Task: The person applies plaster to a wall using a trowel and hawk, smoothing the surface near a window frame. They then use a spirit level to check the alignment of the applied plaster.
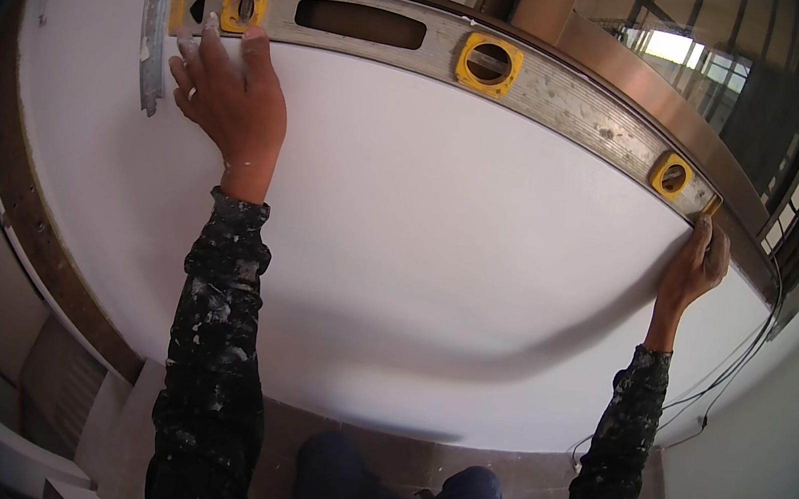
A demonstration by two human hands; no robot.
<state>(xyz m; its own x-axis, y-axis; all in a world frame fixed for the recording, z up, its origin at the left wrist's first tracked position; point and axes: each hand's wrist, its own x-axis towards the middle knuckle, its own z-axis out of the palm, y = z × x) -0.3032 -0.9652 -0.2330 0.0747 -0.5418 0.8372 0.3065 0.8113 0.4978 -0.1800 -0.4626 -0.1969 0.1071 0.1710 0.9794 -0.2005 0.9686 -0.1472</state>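
Paint-spattered sleeves (pixel 215 346) up close! Left hand (pixel 241 113), fingers spread, holds the left end of the spirit level (pixel 575 106); right hand (pixel 695 263) pinches the other, the level lying along the white wall (pixel 453 226), below the brown window frame (pixel 630 73).

Scuffed metal spirit level (pixel 441 47), smooth wall (pixel 444 215), paint-flecked cloth sleeves (pixel 215 346)

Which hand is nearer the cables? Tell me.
Right. The right hand, at the right end of the level, is just left of the cables; the left hand is far off to their left.
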